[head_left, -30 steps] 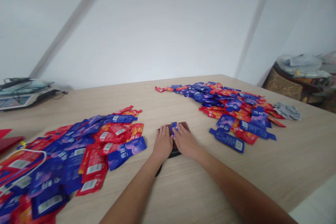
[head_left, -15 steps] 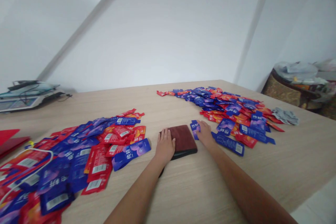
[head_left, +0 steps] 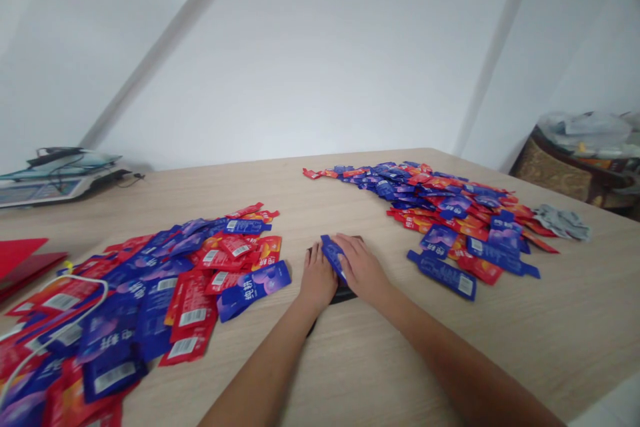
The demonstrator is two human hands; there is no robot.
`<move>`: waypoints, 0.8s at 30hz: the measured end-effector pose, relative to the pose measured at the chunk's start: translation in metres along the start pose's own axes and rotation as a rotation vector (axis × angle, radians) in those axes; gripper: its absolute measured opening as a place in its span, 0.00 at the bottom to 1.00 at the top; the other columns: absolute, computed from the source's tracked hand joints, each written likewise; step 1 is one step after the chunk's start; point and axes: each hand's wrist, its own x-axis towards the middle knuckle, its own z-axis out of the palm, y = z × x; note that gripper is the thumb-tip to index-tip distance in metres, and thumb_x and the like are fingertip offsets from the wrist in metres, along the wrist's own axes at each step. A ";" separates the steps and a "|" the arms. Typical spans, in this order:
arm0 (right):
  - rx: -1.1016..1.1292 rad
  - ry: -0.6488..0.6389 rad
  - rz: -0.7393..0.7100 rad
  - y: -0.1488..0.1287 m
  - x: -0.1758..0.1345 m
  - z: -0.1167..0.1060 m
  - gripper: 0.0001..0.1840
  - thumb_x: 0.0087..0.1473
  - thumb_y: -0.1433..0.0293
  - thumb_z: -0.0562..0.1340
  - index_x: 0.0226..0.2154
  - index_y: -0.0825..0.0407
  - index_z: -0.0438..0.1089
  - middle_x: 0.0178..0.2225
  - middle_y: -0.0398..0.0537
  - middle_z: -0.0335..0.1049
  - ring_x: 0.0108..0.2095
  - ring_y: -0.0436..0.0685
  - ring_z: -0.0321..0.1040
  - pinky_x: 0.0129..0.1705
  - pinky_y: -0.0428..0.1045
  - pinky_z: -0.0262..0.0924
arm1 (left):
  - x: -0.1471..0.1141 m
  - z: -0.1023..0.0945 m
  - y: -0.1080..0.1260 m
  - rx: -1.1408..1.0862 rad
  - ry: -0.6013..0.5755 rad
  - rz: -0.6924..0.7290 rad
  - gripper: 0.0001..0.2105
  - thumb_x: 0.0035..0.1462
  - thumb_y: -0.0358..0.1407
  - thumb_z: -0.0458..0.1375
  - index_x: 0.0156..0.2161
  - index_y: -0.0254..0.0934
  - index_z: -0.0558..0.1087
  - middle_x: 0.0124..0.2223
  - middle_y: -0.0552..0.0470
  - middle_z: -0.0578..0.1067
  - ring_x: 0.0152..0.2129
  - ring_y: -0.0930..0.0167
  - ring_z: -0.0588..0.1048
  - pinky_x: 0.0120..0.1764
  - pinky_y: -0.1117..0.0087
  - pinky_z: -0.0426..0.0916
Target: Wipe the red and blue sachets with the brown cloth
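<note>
My right hand holds a flat blue pouch with a narrow neck, laid slantwise over a brown, dark-edged pad. Its fingers cover much of the pouch. Close against it on the left, my left hand rests on the pad's left side, fingers out flat, near or touching the pouch's edge; I cannot tell which. Both hands and the pouch hide most of the pad. Left of them lies a single blue pouch with purple round shapes, at the edge of a red and blue pouch heap.
A second heap of red and blue pouches spreads across the right of the wooden table, with grey gloves beside it. At left are a red folder, a white cord and a scale-like device. A chair carries plastic bags.
My right hand has moved left from the table beside the pad, bringing the blue pouch onto the pad. My left hand stays on the pad's left side. The view has shifted slightly.
</note>
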 end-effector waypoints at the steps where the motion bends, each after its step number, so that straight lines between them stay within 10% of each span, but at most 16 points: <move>1: 0.009 0.020 0.017 0.001 0.000 0.002 0.25 0.58 0.73 0.46 0.58 0.52 0.54 0.55 0.54 0.59 0.55 0.58 0.54 0.57 0.59 0.54 | 0.000 -0.001 0.000 0.001 -0.006 0.015 0.25 0.59 0.34 0.44 0.61 0.26 0.55 0.62 0.37 0.57 0.61 0.59 0.52 0.59 0.55 0.49; 12: -0.172 -0.349 0.174 0.010 -0.003 0.035 0.26 0.61 0.66 0.42 0.59 0.52 0.54 0.62 0.48 0.49 0.62 0.56 0.44 0.61 0.58 0.40 | 0.002 -0.002 0.000 -0.006 -0.051 -0.027 0.24 0.61 0.35 0.39 0.61 0.27 0.55 0.63 0.40 0.55 0.61 0.62 0.51 0.60 0.57 0.48; 17: -0.308 -0.344 0.224 0.027 -0.009 0.031 0.25 0.61 0.65 0.43 0.59 0.52 0.55 0.63 0.52 0.47 0.63 0.59 0.42 0.61 0.61 0.33 | 0.002 0.000 0.003 0.003 -0.047 -0.059 0.24 0.62 0.36 0.39 0.60 0.26 0.56 0.64 0.40 0.54 0.61 0.63 0.50 0.60 0.57 0.47; 24: -0.387 -0.183 0.374 0.070 -0.023 0.014 0.21 0.59 0.64 0.51 0.54 0.45 0.63 0.57 0.57 0.58 0.53 0.65 0.56 0.50 0.62 0.52 | 0.000 0.000 0.003 -0.015 -0.026 -0.070 0.24 0.62 0.36 0.39 0.60 0.26 0.56 0.64 0.41 0.54 0.62 0.63 0.49 0.59 0.57 0.49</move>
